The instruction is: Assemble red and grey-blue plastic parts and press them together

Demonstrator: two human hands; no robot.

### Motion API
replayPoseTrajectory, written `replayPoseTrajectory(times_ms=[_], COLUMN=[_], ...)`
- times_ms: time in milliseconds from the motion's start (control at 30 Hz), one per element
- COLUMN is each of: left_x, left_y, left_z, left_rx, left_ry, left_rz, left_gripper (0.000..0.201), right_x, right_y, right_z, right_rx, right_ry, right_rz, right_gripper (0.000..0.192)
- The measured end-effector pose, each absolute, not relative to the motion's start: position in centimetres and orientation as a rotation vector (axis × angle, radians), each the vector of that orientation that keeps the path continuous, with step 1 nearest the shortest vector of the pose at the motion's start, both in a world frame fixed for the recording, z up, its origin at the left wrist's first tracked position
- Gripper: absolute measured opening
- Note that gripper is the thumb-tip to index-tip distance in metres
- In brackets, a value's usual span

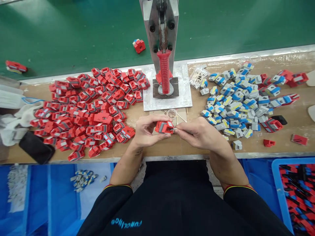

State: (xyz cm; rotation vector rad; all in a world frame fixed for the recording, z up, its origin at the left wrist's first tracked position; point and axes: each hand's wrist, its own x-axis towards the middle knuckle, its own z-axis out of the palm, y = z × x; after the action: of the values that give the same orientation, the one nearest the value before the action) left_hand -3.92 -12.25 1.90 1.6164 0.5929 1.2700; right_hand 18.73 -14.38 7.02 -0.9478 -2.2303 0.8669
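My left hand [147, 131] is closed around a red plastic toy car body [162, 127], thumb and fingers on its sides. At that part's right end, my right hand [197, 132] pinches something small, mostly hidden by the fingertips. Just beyond my hands lie a small round clear dish [172, 113] and cotton swabs [181, 116]. Left of my hands spreads a big heap of red and grey car bodies [98, 108]. To the right is a heap of white, blue and yellow plastic parts [236, 101].
A hand press with a red handle [164, 72] stands on a metal plate [150, 101] ahead. More cotton swabs [199, 77] lie right of it. A black phone [36, 147] rests at the left edge. Blue bins [277, 178] hold parts below the table. The green surface [86, 32] runs behind.
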Motion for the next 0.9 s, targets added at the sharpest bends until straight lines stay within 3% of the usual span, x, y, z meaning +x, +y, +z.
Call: replayPoseTrajectory(times_ms=[600, 900], left_x=[-4.5, -4.7], left_y=[-12.1, -11.8], left_z=[2.4, 3.1], left_rx=[1.611, 1.712], left_ry=[0.603, 0.53], left_rz=[1.135, 0.905], left_gripper=[0.044, 0.039], right_x=[18.8, 19.9], right_y=[-14.8, -14.9], right_z=[6.6, 7.4], right_rx=[-0.992, -0.913], right_ry=[-2.36, -2.501], right_rz=[0.811, 0.891], right_gripper=[0.038, 0.041])
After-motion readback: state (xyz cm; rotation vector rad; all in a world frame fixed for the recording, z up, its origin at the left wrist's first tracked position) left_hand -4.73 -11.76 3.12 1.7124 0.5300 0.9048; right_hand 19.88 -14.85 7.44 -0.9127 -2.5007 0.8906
